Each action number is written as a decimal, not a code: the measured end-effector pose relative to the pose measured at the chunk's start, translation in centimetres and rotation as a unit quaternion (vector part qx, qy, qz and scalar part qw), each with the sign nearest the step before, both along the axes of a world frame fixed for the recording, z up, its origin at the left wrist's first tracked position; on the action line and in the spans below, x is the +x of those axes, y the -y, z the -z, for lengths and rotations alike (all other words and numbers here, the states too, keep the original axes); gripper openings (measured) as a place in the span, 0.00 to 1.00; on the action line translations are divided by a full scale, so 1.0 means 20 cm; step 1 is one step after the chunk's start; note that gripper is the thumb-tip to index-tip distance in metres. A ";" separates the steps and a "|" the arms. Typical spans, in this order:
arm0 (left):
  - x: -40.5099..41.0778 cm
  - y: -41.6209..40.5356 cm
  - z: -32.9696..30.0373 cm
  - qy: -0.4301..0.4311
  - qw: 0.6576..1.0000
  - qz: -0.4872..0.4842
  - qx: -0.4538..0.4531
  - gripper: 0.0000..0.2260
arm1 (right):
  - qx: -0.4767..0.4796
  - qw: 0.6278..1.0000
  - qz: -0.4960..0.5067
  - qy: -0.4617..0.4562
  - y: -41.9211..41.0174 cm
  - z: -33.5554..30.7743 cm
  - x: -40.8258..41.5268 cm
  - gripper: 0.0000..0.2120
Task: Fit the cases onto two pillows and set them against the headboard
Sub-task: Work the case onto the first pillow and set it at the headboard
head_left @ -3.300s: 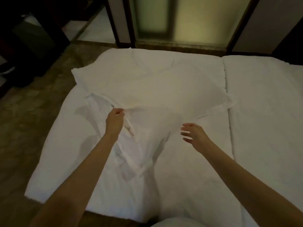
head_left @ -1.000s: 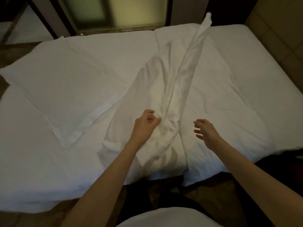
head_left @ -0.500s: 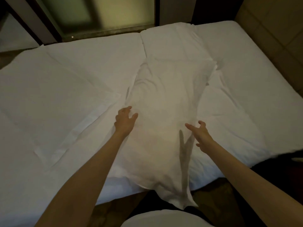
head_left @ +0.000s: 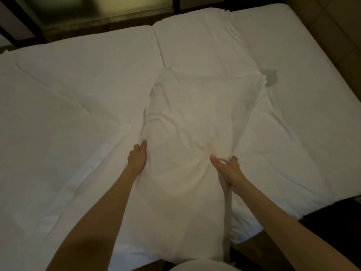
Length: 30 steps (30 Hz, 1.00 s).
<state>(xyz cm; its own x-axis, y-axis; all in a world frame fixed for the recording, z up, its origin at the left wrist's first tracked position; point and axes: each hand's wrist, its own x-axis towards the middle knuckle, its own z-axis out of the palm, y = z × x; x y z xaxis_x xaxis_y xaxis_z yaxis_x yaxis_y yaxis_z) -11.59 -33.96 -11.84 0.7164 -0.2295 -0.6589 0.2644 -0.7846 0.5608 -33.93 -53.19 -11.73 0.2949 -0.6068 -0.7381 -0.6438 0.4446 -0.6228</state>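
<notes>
A white pillowcase [head_left: 187,137] lies lengthwise across the seam between two white mattresses, its near end hanging over the bed's front edge toward me. My left hand [head_left: 137,156] grips its left edge with the thumb on top. My right hand [head_left: 227,169] pinches a bunch of cloth at its right edge. A second white pillowcase or flat pillow [head_left: 64,153] lies spread on the left mattress; I cannot tell which. No plump pillow shows in view.
Two white mattresses [head_left: 283,55] are pushed together, with a seam running away from me. A frosted glass panel [head_left: 101,8] and dark frame stand beyond the far edge. A padded tan wall [head_left: 338,30] lies at the right. Dark floor shows at the front right.
The pillowcase, flung out over the bed a second ago, has settled flat. Both hands, open half a second ago, have closed on its two side edges.
</notes>
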 end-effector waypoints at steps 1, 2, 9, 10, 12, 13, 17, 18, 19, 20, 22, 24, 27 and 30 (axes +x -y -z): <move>-0.02 0.00 0.01 0.004 1.000 -0.011 0.004 0.29 | 0.003 1.000 -0.002 0.001 -0.01 0.01 0.00 0.45; -0.03 0.01 0.02 0.007 1.000 -0.018 0.003 0.28 | 0.007 1.000 -0.001 0.010 -0.01 0.03 0.00 0.41; -0.16 0.07 0.03 0.076 0.995 -0.056 -0.038 0.20 | -0.056 0.998 -0.017 -0.030 -0.04 0.07 0.03 0.29; -0.18 0.08 0.02 0.091 0.993 -0.064 -0.050 0.20 | -0.069 0.997 -0.015 -0.043 -0.03 0.07 0.01 0.30; -0.22 0.10 -0.02 0.116 0.986 -0.091 -0.075 0.20 | -0.070 0.996 -0.001 -0.054 0.01 0.06 -0.05 0.33; -0.24 0.11 -0.04 0.128 0.982 -0.108 -0.085 0.21 | -0.066 0.996 0.005 -0.056 0.04 0.06 -0.07 0.34; -0.36 0.21 -0.19 0.191 0.964 -0.148 -0.114 0.23 | -0.053 0.998 0.015 -0.034 0.17 0.01 -0.18 0.35; -0.40 0.25 -0.22 0.205 0.960 -0.150 -0.117 0.22 | -0.057 0.998 0.011 -0.027 0.21 -0.02 -0.20 0.35; -0.46 0.29 -0.26 0.220 0.956 -0.154 -0.120 0.22 | -0.063 0.998 0.006 -0.019 0.26 -0.04 -0.24 0.35; -0.51 0.33 -0.29 0.232 0.952 -0.158 -0.122 0.21 | -0.069 0.998 -0.001 -0.011 0.32 -0.07 -0.27 0.35; -0.65 0.43 -0.37 0.252 0.942 -0.174 -0.133 0.20 | -0.076 0.997 -0.010 0.014 0.44 -0.13 -0.37 0.33; -0.78 0.54 -0.44 0.269 0.930 -0.196 -0.155 0.19 | -0.079 0.996 -0.020 0.036 0.55 -0.18 -0.46 0.30; -0.99 0.74 -0.54 0.285 0.919 -0.210 -0.176 0.20 | -0.089 0.994 -0.015 0.056 0.72 -0.25 -0.64 0.27; -1.15 0.99 -0.64 0.301 0.910 -0.197 -0.206 0.20 | -0.117 0.990 0.008 0.076 0.92 -0.33 -0.81 0.26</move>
<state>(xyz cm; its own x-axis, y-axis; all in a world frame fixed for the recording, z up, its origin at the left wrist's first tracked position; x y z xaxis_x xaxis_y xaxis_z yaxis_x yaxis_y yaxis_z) -34.64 -53.79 0.95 0.9992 -0.0165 -0.0367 0.0275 -0.3862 0.9220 -50.19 -71.51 -5.23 0.3813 -0.7614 -0.5243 -0.5282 0.2860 -0.7995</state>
